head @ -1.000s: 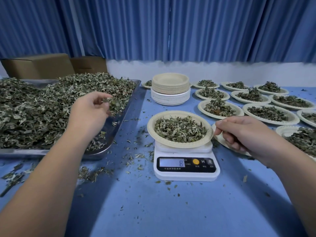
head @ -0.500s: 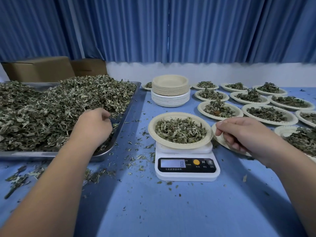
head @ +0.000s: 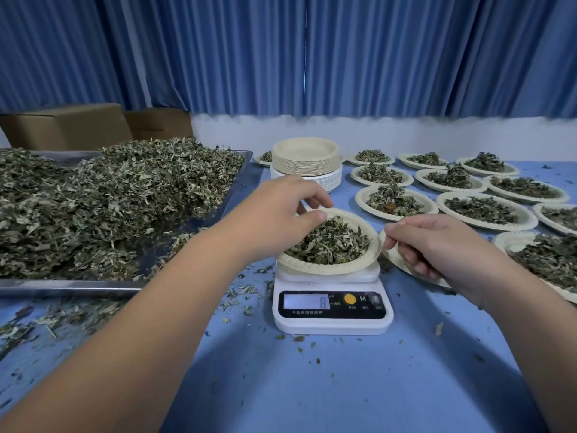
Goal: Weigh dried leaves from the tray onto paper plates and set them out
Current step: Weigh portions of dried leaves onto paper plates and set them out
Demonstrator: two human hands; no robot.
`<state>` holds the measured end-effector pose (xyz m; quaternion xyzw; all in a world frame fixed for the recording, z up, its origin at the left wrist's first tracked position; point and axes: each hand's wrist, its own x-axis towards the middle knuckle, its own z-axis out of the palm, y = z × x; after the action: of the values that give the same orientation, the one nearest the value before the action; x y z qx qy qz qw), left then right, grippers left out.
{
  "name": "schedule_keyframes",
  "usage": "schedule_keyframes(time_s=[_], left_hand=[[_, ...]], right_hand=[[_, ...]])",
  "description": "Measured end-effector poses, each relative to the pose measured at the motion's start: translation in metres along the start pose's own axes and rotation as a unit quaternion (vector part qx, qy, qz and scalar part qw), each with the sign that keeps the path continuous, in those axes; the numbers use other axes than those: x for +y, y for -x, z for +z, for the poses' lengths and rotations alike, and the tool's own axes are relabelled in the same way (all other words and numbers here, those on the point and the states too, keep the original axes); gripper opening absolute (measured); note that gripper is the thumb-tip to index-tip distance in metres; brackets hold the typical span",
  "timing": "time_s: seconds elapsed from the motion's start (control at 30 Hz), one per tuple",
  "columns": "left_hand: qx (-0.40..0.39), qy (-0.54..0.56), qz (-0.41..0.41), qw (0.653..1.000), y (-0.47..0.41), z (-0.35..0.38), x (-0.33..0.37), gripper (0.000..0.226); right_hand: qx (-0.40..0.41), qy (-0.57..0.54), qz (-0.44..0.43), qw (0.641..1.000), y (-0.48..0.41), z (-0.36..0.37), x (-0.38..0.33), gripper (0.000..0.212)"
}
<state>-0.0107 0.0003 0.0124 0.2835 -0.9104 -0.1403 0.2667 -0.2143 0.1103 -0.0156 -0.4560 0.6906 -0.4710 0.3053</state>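
Taking the scale (head: 332, 310) as centre, we find it standing on the blue table (head: 312, 385), display towards the person so that it can be read while filling. It shows a single digit, which we read as 8.

The paper plate (head: 327, 268) sits on the scale's platform with its portion of dried leaves (head: 331, 242).

The left hand (head: 281, 214) hangs over the plate's 10 o'clock rim, fingers curled and thumb extended, placed as for dropping a top-up. We cannot tell whether any leaves lie between the fingers.

The right hand (head: 437, 242) hovers at 3 o'clock, loosely curled and holding nothing visible, above an empty plate (head: 392, 256). We judge it is placed to lift the weighed plate away.

The tray (head: 62, 287), at 9 to 10 o'clock, holds the bulk leaves (head: 109, 198) within the left hand's reach.

The stack of plates (head: 306, 160) stands at 12 o'clock. Filled plates (head: 480, 210) are ranked from 1 to 3 o'clock.

Against half a second ago, the left hand has travelled from the tray's near right corner to the plate. The right hand and the reading are unchanged.
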Motion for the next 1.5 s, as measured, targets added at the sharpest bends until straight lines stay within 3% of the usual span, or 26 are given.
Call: schedule_keyframes(time_s=[0.33, 0.7, 0.93, 1.23, 1.5], left_hand=[[-0.233, -0.108, -0.013, 0.966, -0.045, 0.004, 0.024, 0.034], [-0.242, -0.133, 0.031, 0.960, -0.043, 0.015, 0.032, 0.038], [-0.229, -0.136, 0.025, 0.964, -0.045, 0.019, 0.036, 0.023], [-0.258, -0.185, -0.014, 0.948, -0.046, 0.017, 0.039, 0.049], [-0.236, -0.193, 0.012, 0.952, -0.046, 0.021, 0.038, 0.024]], right_hand=[[-0.010, -0.020, -0.013, 1.000, -0.002, -0.002, 0.001, 0.035], [-0.010, -0.024, -0.025, 0.999, -0.002, -0.002, 0.002, 0.033], [-0.010, -0.025, -0.020, 0.999, -0.002, -0.001, 0.001, 0.033], [-0.011, -0.021, -0.016, 1.000, -0.001, -0.001, -0.001, 0.030], [-0.014, -0.028, -0.017, 0.999, 0.000, -0.002, -0.001, 0.030]])
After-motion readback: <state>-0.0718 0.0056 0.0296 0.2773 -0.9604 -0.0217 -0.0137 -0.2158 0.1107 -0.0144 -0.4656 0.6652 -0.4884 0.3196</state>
